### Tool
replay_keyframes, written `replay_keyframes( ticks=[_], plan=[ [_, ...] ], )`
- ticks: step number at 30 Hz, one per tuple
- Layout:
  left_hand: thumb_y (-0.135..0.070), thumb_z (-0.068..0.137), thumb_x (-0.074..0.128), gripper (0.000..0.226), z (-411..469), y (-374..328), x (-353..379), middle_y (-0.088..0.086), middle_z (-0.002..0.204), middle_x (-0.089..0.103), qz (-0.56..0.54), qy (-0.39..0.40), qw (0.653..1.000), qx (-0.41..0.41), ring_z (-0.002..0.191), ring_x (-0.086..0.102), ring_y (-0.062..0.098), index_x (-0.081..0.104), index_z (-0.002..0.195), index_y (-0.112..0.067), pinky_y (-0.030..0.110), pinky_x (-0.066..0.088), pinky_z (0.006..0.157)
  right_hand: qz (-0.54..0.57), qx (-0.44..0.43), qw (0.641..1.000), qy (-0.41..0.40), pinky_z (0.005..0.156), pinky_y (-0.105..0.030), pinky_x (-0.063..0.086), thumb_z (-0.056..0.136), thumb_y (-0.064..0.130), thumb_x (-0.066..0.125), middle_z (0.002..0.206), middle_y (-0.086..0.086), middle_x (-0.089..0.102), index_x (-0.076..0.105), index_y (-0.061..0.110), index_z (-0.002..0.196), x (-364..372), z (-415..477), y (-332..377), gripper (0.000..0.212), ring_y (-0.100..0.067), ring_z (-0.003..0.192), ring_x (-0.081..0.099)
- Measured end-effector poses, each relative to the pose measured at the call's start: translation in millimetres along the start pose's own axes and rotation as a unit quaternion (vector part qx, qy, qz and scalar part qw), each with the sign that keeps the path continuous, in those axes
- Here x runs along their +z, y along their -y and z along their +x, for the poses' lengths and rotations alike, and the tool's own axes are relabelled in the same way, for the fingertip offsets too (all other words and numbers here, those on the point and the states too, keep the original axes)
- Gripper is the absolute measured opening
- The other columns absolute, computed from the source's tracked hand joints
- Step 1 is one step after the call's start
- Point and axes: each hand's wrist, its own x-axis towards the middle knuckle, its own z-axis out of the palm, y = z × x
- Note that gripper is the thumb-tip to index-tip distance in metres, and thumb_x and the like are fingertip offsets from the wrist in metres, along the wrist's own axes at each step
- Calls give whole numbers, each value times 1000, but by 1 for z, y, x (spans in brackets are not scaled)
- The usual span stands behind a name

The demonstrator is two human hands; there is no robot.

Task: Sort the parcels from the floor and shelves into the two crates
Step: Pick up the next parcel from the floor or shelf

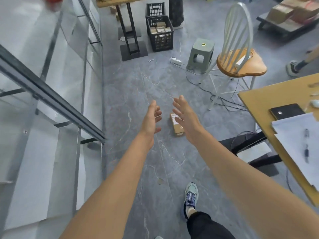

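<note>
A small brown cardboard parcel [176, 125] with a white label lies on the grey floor. My right hand [187, 118] is stretched out above it, fingers spread, hiding its right side. My left hand [152, 119] hangs open to the left of the parcel, apart from it. Neither hand holds anything. Two black plastic crates stand far ahead: the nearer crate [161, 34] holds several brown parcels, and the farther crate [155, 9] behind it shows no contents from here. More brown boxes [290, 12] are stacked at the top right.
A metal shelf frame [51, 100] runs along the left. A white chair [240, 62], a grey stool [201, 53], a power strip [176, 61] and cables lie ahead right. A wooden desk [259, 104] with papers stands right. Another person's shoe [292, 68] shows far right.
</note>
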Motion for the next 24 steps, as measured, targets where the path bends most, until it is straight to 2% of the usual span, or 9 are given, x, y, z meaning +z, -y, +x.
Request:
replay_keyframes(
  ticks=[5, 8, 12, 16, 18, 21, 22, 24],
  plan=[
    [-69, 100, 31, 68, 62, 4, 42, -3, 140, 57, 1, -6, 999, -48, 127, 54, 14, 54, 144, -22, 42, 42, 96, 1, 48, 999, -16, 126, -44, 31, 108, 61, 36, 165, 3, 42, 41, 22, 160, -50, 71, -6, 66, -15, 148, 44],
    [-67, 101, 30, 68, 94, 10, 57, -1, 141, 56, 5, -8, 997, -78, 129, 53, 16, 53, 145, -20, 45, 40, 103, -1, 77, 996, -32, 126, -48, 31, 107, 62, 37, 162, 4, 45, 47, 25, 155, -70, 106, -13, 61, -14, 144, 47],
    [-66, 102, 30, 66, 143, 17, 69, -1, 140, 57, 14, -5, 995, -100, 129, 53, 16, 53, 144, -21, 48, 40, 111, -11, 113, 993, -42, 126, -48, 30, 107, 64, 34, 163, 4, 44, 45, 26, 157, -89, 152, -25, 64, -15, 146, 45],
    [-64, 103, 29, 62, 205, 21, 77, -2, 138, 56, 20, 1, 991, -136, 128, 52, 16, 55, 138, -21, 48, 39, 112, -25, 148, 987, -51, 124, -43, 30, 106, 65, 32, 162, 6, 45, 42, 29, 158, -99, 207, -36, 64, -14, 145, 44],
    [-63, 104, 28, 50, 243, 23, 79, -4, 132, 57, 20, 11, 989, -149, 127, 52, 15, 58, 125, -28, 49, 37, 113, -34, 165, 984, -58, 116, -36, 32, 107, 63, 30, 154, 9, 49, 43, 26, 157, -101, 241, -44, 64, -10, 136, 47],
    [-59, 106, 26, 42, 304, 28, 81, -13, 115, 59, 15, 16, 985, -171, 125, 51, 14, 60, 103, -35, 49, 36, 115, -51, 194, 977, -71, 111, -33, 33, 110, 58, 28, 123, 23, 56, 47, 27, 152, -104, 295, -58, 56, -3, 117, 52],
    [-59, 106, 26, 42, 325, 30, 80, -14, 115, 59, 17, 20, 984, -178, 125, 51, 14, 61, 104, -35, 49, 35, 115, -58, 201, 975, -75, 110, -32, 33, 110, 56, 27, 118, 25, 55, 46, 26, 153, -105, 313, -63, 56, -1, 114, 52],
    [-60, 106, 26, 51, 366, 40, 79, -6, 133, 59, 26, 27, 980, -197, 130, 50, 16, 60, 126, -27, 49, 35, 115, -71, 215, 971, -81, 108, -31, 34, 111, 54, 26, 113, 26, 55, 45, 24, 155, -107, 349, -73, 56, 0, 110, 53]
  ],
)
